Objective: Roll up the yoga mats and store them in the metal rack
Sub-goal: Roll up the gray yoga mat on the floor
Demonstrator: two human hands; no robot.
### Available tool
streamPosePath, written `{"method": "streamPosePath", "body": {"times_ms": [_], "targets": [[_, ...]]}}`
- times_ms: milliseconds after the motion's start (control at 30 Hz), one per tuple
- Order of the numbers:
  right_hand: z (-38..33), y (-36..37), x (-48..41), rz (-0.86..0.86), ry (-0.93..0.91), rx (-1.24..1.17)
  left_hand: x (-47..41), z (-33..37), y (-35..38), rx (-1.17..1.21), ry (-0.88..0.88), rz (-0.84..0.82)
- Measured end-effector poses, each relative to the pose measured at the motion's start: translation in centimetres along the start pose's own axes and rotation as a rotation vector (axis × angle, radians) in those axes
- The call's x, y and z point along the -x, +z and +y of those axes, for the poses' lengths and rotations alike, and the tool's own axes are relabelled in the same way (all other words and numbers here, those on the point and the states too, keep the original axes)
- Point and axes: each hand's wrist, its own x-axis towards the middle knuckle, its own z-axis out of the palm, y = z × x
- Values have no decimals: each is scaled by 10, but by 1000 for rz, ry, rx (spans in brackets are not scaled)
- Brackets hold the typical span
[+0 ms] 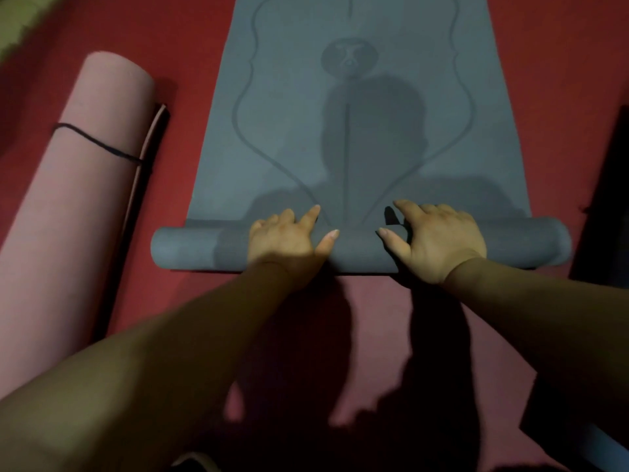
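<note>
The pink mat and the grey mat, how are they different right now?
The pink mat is fully rolled; the grey mat is rolled only at its near end, the rest flat. A black cord ties the pink mat; the grey mat has none, with the left hand and right hand on its roll. Both lie on the red floor.

One head-worn camera looks forward and steeply down — close over the red floor (190, 63). The grey mat (357, 131) runs away toward 12 o'clock; a rolled pink mat (78, 199) lies at 9 o'clock.
</note>
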Motion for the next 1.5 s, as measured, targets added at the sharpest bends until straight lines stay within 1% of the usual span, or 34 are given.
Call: {"method": "streamPosePath", "body": {"times_ms": [200, 400, 633, 800, 1000, 1067, 1233, 1300, 1367, 1433, 1500], "targets": [[1, -4, -9, -16, -3, -5, -8, -1, -3, 15, 10, -21], [2, -8, -17, -34, 8, -27, -14, -3, -6, 49, -9, 3], [3, -12, -31, -44, 26, -64, -27, -3, -14, 85, -24, -35], [5, -14, -38, -46, 42, -106, -35, -3, -17, 96, -30, -58], [9, -15, -54, -39, 41, -183, -46, -3, -24, 133, -35, -46], [11, -15, -58, -20, 37, -196, -50, -3, -26, 151, -36, -33], [8, -17, -56, 22, 31, -155, -53, -4, -31, 187, -38, -75], [6, -17, -38, 90, 15, -117, -53, -4, -30, 186, -37, -69], [7, -9, -10, 174, -69, -58, -57, -5, -29, 209, -46, -62], [12, 4, 9, 224, -171, 10, -58, -6, -29, 207, -37, -62], [15, 12, 10, 249, -174, 45, -54, -5, -28, 188, -25, -61]]}}
